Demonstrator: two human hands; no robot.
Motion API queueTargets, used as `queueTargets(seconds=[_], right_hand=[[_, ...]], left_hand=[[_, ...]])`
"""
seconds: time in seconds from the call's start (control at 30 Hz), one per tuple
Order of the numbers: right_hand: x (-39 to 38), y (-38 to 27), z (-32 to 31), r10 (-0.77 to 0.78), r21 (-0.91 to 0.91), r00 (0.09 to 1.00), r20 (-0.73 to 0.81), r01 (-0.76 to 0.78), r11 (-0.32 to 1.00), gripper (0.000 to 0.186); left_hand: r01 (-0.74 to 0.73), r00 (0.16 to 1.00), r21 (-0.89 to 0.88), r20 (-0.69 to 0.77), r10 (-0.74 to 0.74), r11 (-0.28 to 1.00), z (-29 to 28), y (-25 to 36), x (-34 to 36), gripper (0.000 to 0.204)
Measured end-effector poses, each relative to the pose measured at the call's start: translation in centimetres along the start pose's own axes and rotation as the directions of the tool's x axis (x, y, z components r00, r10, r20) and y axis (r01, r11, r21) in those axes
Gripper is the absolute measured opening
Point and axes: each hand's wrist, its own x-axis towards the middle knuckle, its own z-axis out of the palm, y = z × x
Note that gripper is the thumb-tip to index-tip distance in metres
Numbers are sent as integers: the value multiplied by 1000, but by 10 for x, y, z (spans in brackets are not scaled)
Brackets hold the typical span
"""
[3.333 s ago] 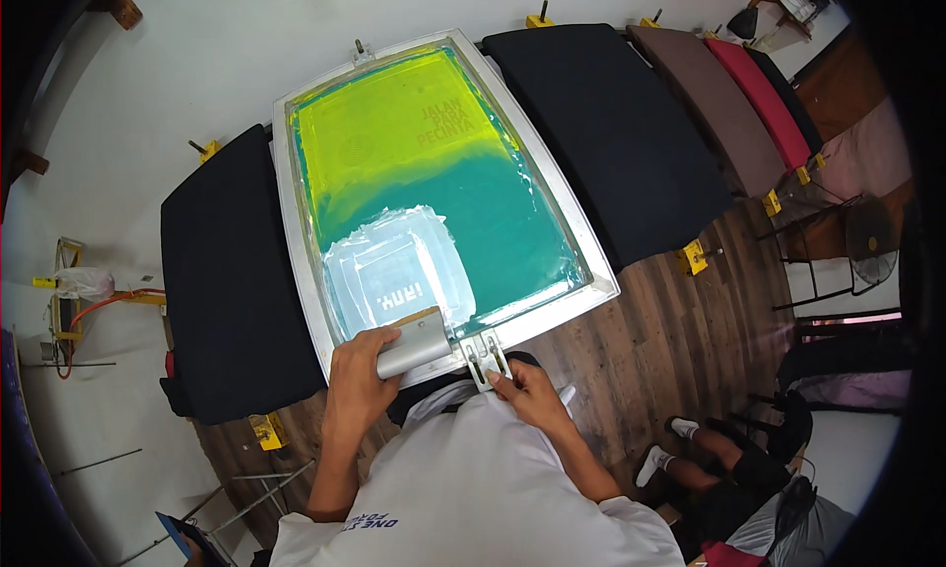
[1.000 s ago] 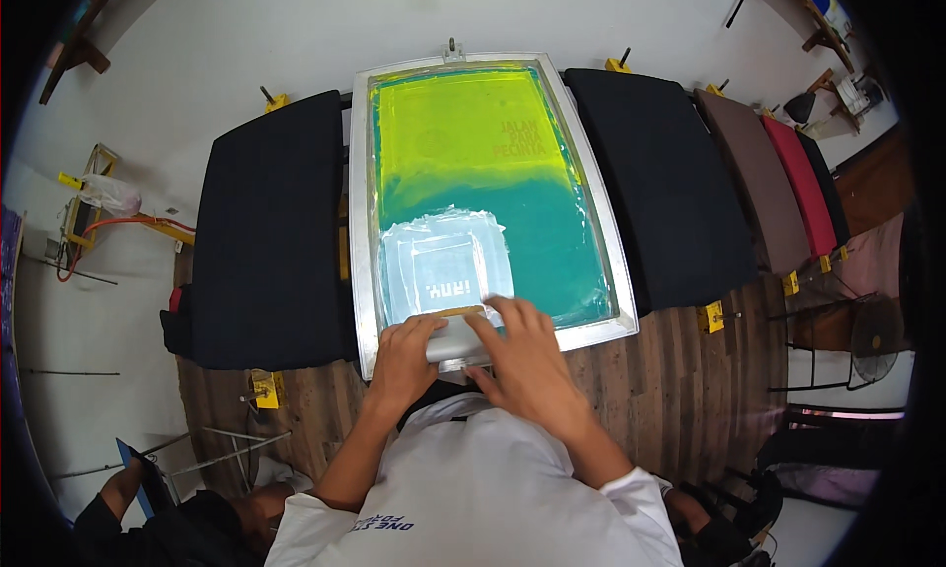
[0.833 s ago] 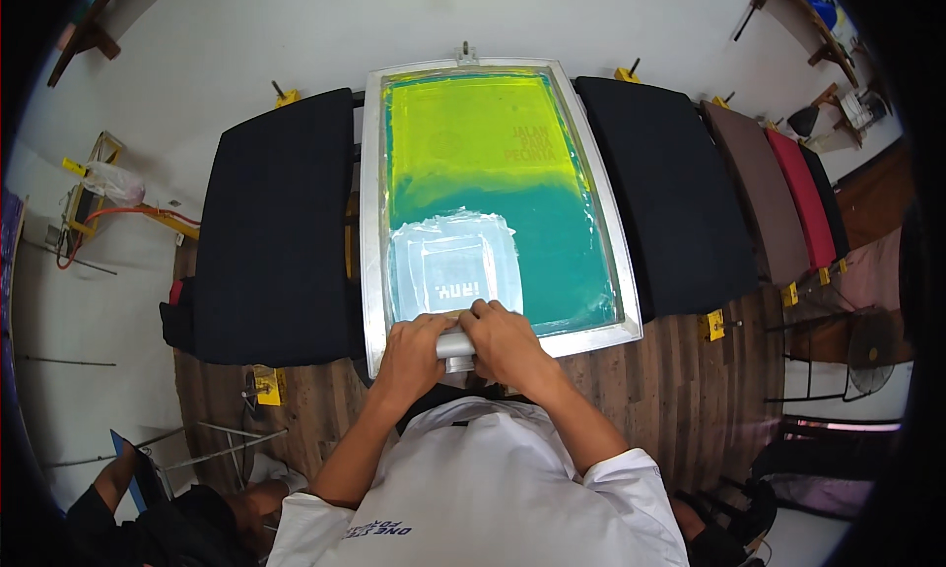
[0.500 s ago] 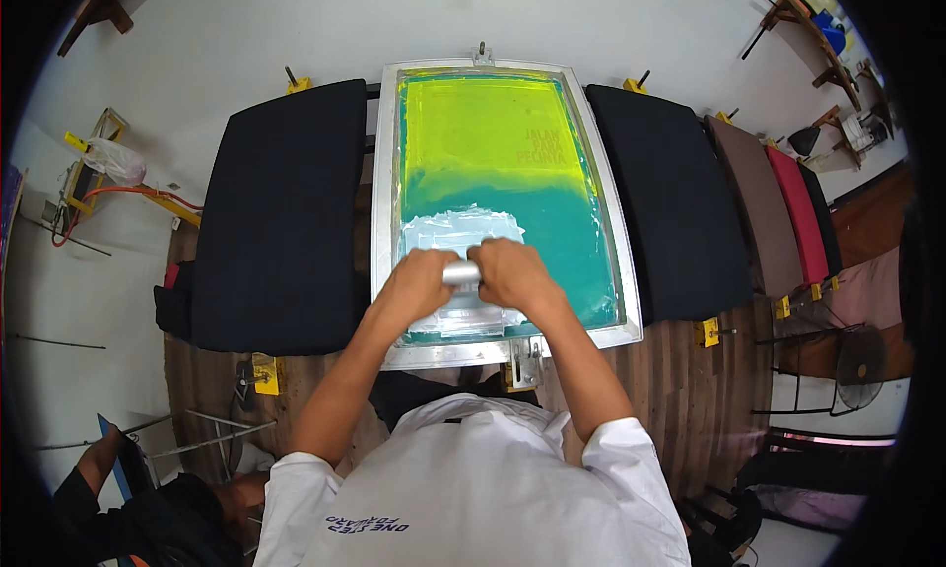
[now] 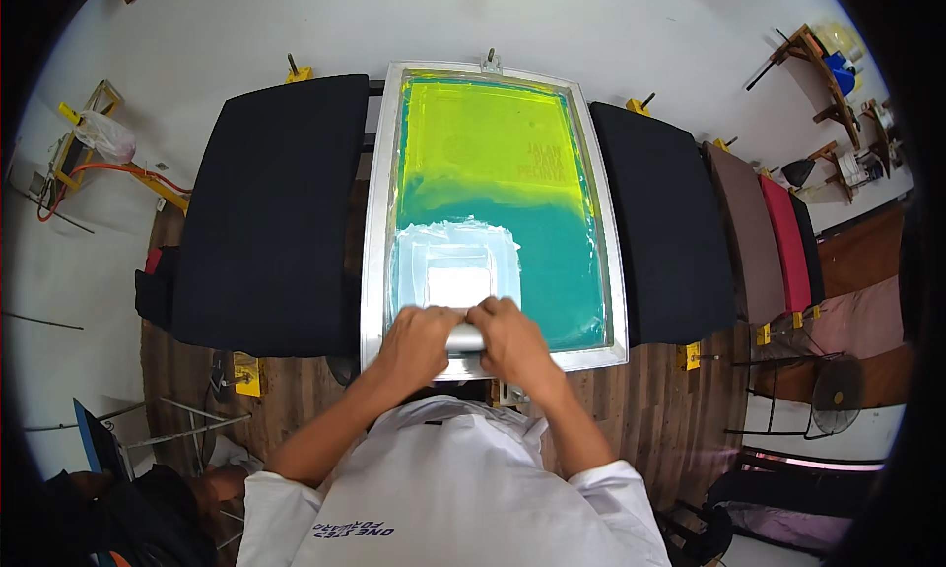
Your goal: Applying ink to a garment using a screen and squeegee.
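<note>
My left hand (image 5: 419, 348) and my right hand (image 5: 510, 344) are wrapped side by side round the silver metal handle of a squeegee (image 5: 466, 338). The squeegee is at the near edge of a screen printing frame (image 5: 614, 291) with a pale metal border. Its mesh is green-teal (image 5: 557, 262) in the nearer part and yellow-green (image 5: 463, 133) in the far part, with faint lettering at the far right. Beyond my hands lies a whitish smear of ink (image 5: 505, 257) round a bright white rectangle (image 5: 460, 281). The squeegee's blade is hidden by my hands.
A black padded board (image 5: 271, 212) stands left of the frame, another black board (image 5: 665, 222) right of it. Further right follow a brown board (image 5: 749, 227) and a red board (image 5: 785, 242). Yellow clamps (image 5: 248, 373) hold the boards' ends. At lower left another person's arm (image 5: 219, 484) shows.
Both hands have drawn the squeegee toward me, from over the whitish patch to the frame's near edge. The bright white rectangle now shows where my hands were.
</note>
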Motion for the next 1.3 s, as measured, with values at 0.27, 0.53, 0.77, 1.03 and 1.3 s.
queueTargets(seconds=[0.27,0.53,0.77,1.03,1.3], right_hand=[[87,59,-34,68,-17,993,-92,-70,997,28],[62,53,-21,1,-1,996,-92,-1,1000,28],[-10,12,0,81,54,992,-92,-76,996,34],[55,24,-24,-30,1,999,-32,30,1000,28],[108,27,-16,34,11,999,-13,-34,999,24]], left_hand=[[53,990,65,126,-61,996,-10,-43,118,28],[12,989,70,143,-22,997,0,-33,92,29],[7,981,82,192,-23,997,18,3,21,37],[76,982,61,166,-86,995,-27,-22,61,18],[127,987,-10,102,-126,992,-34,-65,79,23]])
